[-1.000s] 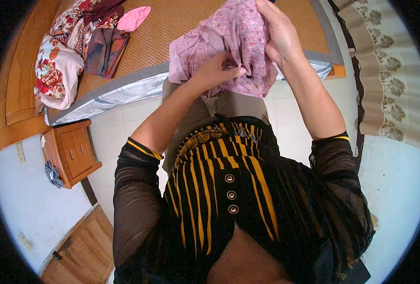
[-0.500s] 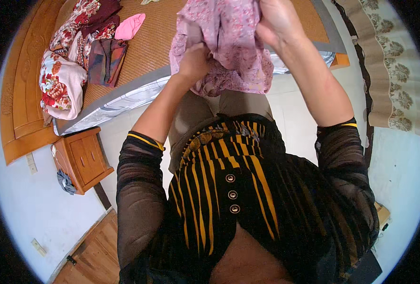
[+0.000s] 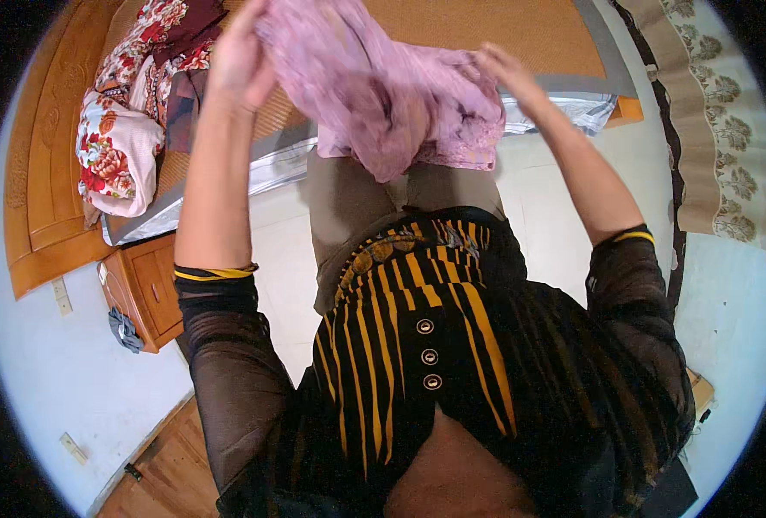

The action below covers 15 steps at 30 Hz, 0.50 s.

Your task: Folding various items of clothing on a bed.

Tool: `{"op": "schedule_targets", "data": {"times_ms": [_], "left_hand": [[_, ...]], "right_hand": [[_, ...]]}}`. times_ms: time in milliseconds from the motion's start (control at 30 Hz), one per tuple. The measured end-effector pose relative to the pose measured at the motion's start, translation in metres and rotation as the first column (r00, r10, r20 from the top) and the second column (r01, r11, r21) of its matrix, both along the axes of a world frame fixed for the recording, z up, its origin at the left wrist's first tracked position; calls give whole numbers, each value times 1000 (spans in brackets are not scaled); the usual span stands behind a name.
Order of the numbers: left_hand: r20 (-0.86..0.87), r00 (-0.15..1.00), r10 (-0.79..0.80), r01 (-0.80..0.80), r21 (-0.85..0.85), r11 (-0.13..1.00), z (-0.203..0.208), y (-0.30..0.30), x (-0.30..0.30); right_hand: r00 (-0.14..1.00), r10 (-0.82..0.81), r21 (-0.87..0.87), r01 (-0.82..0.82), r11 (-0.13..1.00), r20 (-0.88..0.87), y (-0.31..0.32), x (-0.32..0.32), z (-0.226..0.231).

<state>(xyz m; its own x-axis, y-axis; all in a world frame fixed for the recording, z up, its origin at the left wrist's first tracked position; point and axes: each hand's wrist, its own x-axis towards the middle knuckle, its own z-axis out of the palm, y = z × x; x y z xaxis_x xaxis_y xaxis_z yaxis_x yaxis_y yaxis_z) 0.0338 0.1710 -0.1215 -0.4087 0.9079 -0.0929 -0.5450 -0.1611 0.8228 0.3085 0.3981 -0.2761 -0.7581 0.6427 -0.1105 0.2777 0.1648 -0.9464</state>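
A pinkish-purple patterned garment [image 3: 392, 95] is stretched between my two hands above the near edge of the bed, blurred by motion. At its upper left, my left hand [image 3: 243, 65] is closed on the cloth, with the arm raised high. My right hand [image 3: 508, 76] pinches the garment's right edge, lower down. Loose folds sag in the middle and hang in front of my trousers. What kind of garment it is cannot be made out.
The bed has a brown woven mat [image 3: 521, 39] with a grey border. A floral pillow [image 3: 115, 164] and a dark plaid cloth [image 3: 183, 112] lie at its left, near the wooden headboard [image 3: 42, 164]. A nightstand [image 3: 145, 293] stands below; a curtain [image 3: 711, 121] hangs at right.
My left hand has moved up and left, pulling the garment wide. My right hand has shifted down to its right edge. My left arm now hides the bright pink cloth on the bed.
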Motion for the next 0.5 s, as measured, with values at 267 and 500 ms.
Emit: {"op": "schedule_targets", "data": {"times_ms": [267,500], "left_hand": [[-15,998,-65,66,212,975,60,15,-1],[-320,762,563,-548,145,824,133,16,-16]], "right_hand": [[878,343,0,-364,931,333,-70,27,-40],[734,-368,-301,230,926,-570,33,-41,112]]}}
